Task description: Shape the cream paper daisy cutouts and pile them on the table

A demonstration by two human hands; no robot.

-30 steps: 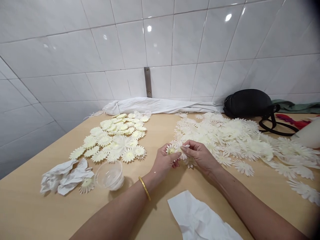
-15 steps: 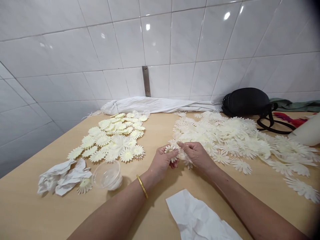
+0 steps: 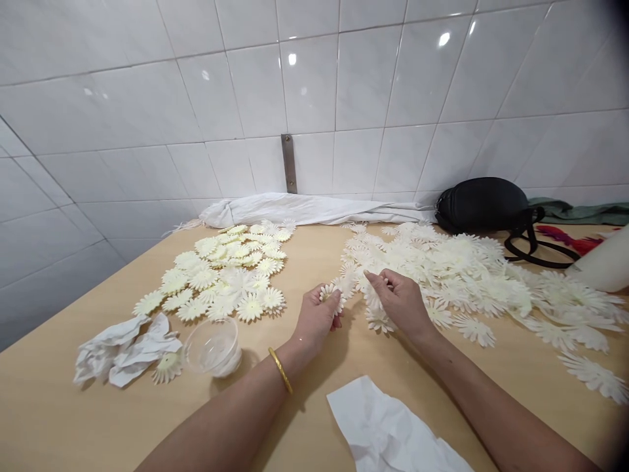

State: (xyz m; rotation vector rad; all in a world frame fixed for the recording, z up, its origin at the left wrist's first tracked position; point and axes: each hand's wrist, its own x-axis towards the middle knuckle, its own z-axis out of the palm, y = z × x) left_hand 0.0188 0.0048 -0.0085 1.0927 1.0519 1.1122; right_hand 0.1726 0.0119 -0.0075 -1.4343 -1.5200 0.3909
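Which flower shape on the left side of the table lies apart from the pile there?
The flower by the crumpled tissue, left of the clear plastic cup; the others lie together.

The wooden bench (image 3: 98, 419) carries two groups of flower cutouts: yellow-centred cutouts (image 3: 221, 275) at left, white cutouts (image 3: 457, 282) at right. Crumpled tissue (image 3: 122, 351) and a clear plastic cup (image 3: 212, 347), on its side, lie front left. A white paper sheet (image 3: 388, 426) lies at the front. A rolled white cloth (image 3: 314, 208) and a black bag (image 3: 484, 206) lie along the rear wall.

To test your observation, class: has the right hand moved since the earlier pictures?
Yes, the right hand has shifted rightward, farther from the plastic cup.
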